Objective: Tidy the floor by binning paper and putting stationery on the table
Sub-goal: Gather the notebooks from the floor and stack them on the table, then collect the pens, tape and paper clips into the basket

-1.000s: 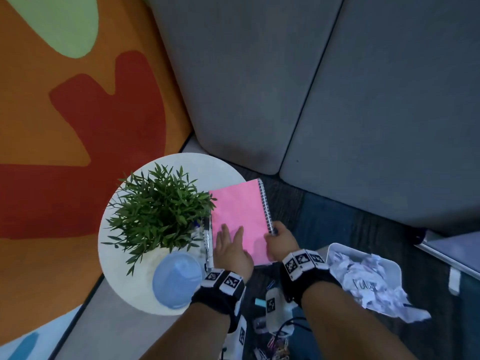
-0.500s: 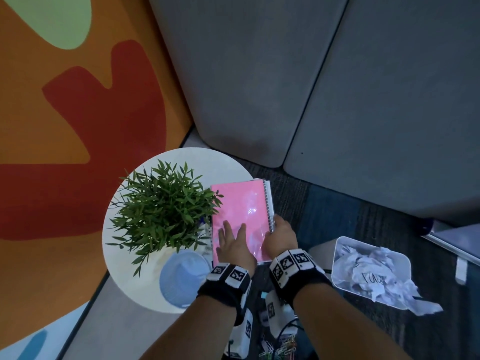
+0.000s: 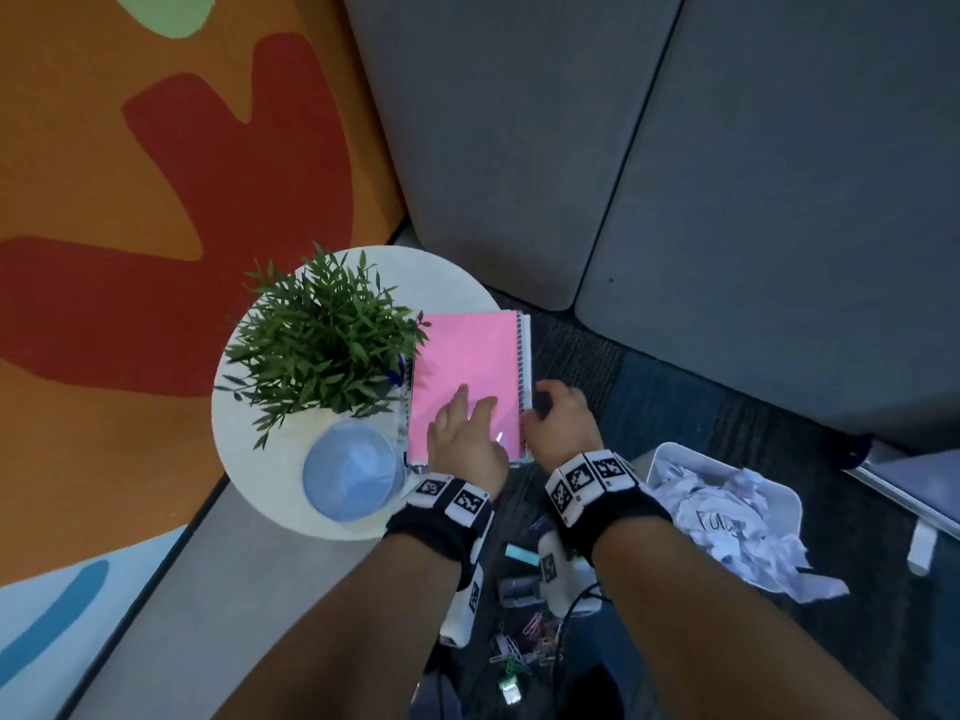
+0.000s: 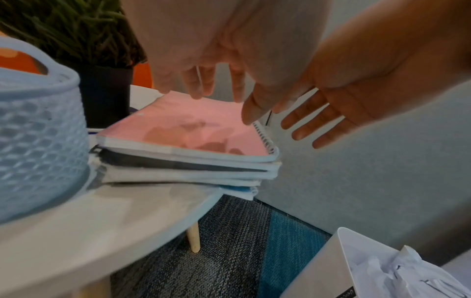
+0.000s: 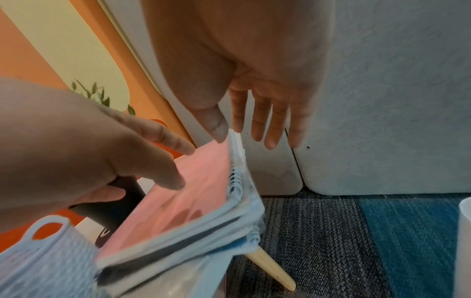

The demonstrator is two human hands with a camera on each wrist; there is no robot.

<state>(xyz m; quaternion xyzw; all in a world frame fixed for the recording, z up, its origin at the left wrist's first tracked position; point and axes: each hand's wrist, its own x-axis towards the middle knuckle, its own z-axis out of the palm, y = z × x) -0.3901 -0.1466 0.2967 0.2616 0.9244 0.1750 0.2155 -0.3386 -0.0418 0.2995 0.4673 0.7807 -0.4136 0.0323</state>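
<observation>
A pink spiral notebook (image 3: 462, 371) lies on top of a stack of notebooks at the right edge of the round white table (image 3: 441, 272). My left hand (image 3: 465, 433) is over the pink cover (image 4: 193, 129) with straight fingers (image 4: 196, 84), at or just above it. My right hand (image 3: 558, 423) is open beside the spiral edge (image 5: 235, 161), its fingers (image 5: 262, 121) straight and holding nothing. A white bin (image 3: 675, 452) full of crumpled paper (image 3: 727, 517) stands on the floor to the right. Paper clips (image 3: 524, 646) and a teal piece (image 3: 521, 554) lie on the carpet below my wrists.
A potted plant (image 3: 322, 340) and a pale blue woven basket (image 3: 353, 472) fill the left of the table. Grey cushions (image 3: 519, 148) stand behind, an orange and red patterned surface (image 3: 156, 200) to the left. The stack overhangs the table edge.
My right hand has let go of the notebook's spiral edge and opened. The pink notebook has settled square on the stack. My left hand has stayed over the cover.
</observation>
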